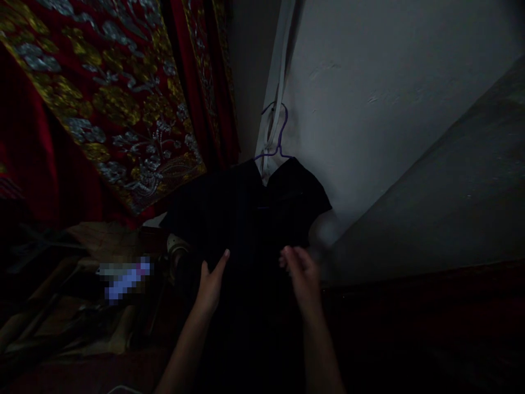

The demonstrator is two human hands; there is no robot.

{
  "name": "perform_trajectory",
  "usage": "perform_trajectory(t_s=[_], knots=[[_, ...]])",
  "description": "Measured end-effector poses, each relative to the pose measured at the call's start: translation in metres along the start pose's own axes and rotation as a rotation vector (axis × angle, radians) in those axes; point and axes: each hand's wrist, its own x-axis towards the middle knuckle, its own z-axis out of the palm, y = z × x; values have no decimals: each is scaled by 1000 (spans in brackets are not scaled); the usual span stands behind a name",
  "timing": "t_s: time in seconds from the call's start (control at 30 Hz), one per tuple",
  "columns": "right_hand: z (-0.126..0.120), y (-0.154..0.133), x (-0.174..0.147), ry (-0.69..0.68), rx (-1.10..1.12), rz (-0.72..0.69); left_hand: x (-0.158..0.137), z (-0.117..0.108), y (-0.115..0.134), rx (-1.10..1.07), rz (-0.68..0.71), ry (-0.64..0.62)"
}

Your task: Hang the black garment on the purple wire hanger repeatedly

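A dark short-sleeved shirt [246,202], nearly black, hangs on a purple hanger [282,134] against the wall. Its neckline is open, and its lower part fades into shadow. My left hand [211,282] rests at the left front of the shirt with thumb and a finger apart; the other fingers are hard to see. Over the right side of the shirt, my right hand [301,268] has its fingers curled together. Whatever may be between them is too dark to make out.
A red cloth [123,109] with gold and silver embroidery hangs at the upper left. A pale strap [282,60] runs down the wall [389,98] to the hanger. At lower left stands a wooden frame [123,328], with a blurred-out blue item [125,282] near it.
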Motion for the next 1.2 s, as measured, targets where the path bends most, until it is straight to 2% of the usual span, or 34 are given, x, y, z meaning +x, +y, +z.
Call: perform_trajectory(t_s=[0.07, 0.17, 0.27, 0.37, 0.43, 0.6, 0.67, 0.73, 0.8, 0.87, 1.0, 1.1, 1.2], knots=[[28, 23, -22, -194, 83, 190, -5, 0, -4, -10, 0, -8], [58, 34, -37, -352, 88, 270, -12, -1, -9, 4, 13, -46], [69, 31, -37, -369, 42, 295, -17, -4, -14, 5, 11, -102], [68, 34, -34, -348, 33, 352, -20, -5, -13, 51, 32, -108], [64, 42, -34, -315, 41, 376, -19, -7, -8, 135, 154, -84], [51, 58, -36, -240, 53, 379, -17, -14, 2, 358, 771, 109], [47, 57, -37, -236, 74, 365, -20, -13, -2, 431, 879, 97], [45, 53, -37, -243, 96, 341, -23, -9, -13, 525, 852, -92], [44, 49, -38, -268, 108, 312, -24, -1, -28, 598, 749, -314], [44, 46, -39, -301, 113, 285, -22, 6, -44, 606, 652, -434], [40, 43, -39, -342, 124, 267, -16, 13, -58, 604, 592, -503], [36, 39, -38, -392, 166, 264, -16, 11, -54, 645, 609, -513], [31, 33, -35, -460, 221, 317, -22, 10, -49, 663, 614, -470]])
